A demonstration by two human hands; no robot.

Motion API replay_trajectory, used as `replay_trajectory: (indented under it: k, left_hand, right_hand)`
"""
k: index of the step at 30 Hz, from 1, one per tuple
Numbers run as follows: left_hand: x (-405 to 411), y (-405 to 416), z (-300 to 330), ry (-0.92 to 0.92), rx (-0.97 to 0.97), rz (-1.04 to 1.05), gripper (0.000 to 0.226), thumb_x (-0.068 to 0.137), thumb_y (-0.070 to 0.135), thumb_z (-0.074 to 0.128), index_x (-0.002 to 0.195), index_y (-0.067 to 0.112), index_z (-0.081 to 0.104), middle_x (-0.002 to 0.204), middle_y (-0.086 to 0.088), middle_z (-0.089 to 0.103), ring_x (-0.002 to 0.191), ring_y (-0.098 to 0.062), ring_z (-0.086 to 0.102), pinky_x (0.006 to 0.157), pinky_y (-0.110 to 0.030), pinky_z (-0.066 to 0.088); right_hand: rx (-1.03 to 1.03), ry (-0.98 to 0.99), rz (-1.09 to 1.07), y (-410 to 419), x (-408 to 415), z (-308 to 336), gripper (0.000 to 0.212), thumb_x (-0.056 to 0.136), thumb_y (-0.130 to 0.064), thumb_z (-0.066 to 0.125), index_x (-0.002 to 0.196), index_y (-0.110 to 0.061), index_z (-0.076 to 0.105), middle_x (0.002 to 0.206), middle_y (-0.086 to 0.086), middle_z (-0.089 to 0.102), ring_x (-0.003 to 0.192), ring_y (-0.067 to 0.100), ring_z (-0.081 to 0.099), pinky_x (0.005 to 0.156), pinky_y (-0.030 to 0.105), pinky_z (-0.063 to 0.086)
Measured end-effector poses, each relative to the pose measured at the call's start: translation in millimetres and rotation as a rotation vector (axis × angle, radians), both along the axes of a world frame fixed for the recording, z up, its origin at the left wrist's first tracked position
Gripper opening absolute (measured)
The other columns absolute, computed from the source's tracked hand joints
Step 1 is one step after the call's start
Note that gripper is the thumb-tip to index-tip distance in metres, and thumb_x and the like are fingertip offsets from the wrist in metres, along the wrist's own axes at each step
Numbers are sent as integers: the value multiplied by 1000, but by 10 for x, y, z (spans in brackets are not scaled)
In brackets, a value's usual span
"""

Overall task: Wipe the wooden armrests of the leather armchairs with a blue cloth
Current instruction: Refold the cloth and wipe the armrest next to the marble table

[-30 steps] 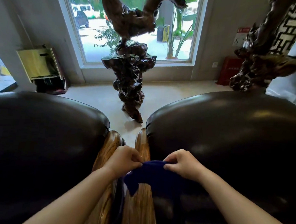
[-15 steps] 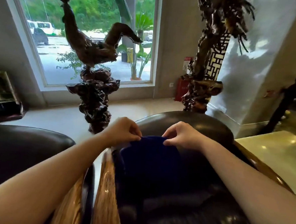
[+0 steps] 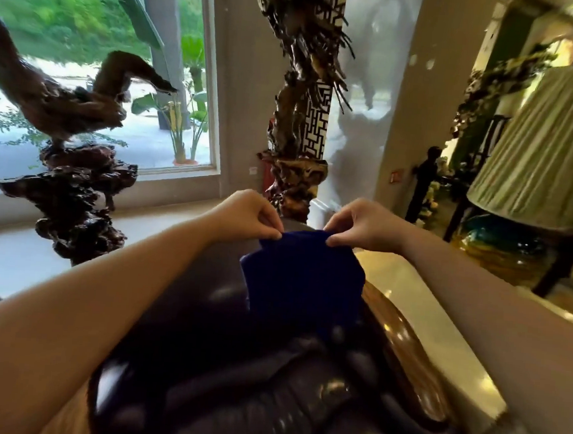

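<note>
the blue cloth [image 3: 303, 278] is pinched at its far edge by both hands [image 3: 306, 229], apparently spread for wiping the right wooden armrest [image 3: 401, 351].

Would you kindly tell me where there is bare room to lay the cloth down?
Free: the glossy wooden armrest right of the dark blue cloth, and the dark leather seat below it. Crowded: the cloth's top edge, pinched by left hand and right hand.

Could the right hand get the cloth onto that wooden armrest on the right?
Probably yes. The right hand already pinches the cloth with the left hand, and the armrest lies bare just below and right of the cloth, with nothing in between.
</note>
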State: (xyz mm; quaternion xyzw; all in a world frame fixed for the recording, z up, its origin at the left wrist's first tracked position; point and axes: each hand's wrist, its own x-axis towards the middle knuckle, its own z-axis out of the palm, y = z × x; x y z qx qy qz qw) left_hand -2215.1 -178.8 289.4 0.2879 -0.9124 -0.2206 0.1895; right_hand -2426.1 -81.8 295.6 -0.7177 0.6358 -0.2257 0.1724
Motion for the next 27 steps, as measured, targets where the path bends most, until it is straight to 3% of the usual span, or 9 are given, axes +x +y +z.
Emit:
replay_trajectory:
  k: [5,11,19,27]
  left_hand:
    - [-1118,337,117,58,-52,-17,10,73,15,73,82,19,75,65,20,64,58,13,59,59,2,41]
    - [-2125,555,51,66,-28,-27,8,72,16,74,78,21,75,65,17,66,59,11,60,61,1,42]
    - [-3153,157,-425,32,34,19,6,73,17,73,78,20,75,67,14,69,61,5,63,62,-5,44]
    - [-4031,-177,-1162,-2,172,80,8,73,14,73,78,19,75,66,21,62,62,17,57,61,4,39]
  right_hand:
    - [-25,18,-42,451,-1049,225,15,80,-11,67,94,-12,72,82,-2,71,76,6,65,69,16,51]
    - [-22,19,-65,697,-2054,151,14,80,-12,67,92,-10,73,83,3,73,79,14,68,72,25,56]
    - [56,-84,-81,301,-3085,-343,12,82,-15,66,89,-20,72,79,-9,71,76,1,67,62,12,51]
    - [145,-82,-119,-149,-4002,-1135,14,80,-14,66,92,-16,73,80,-5,70,72,1,63,61,11,50]
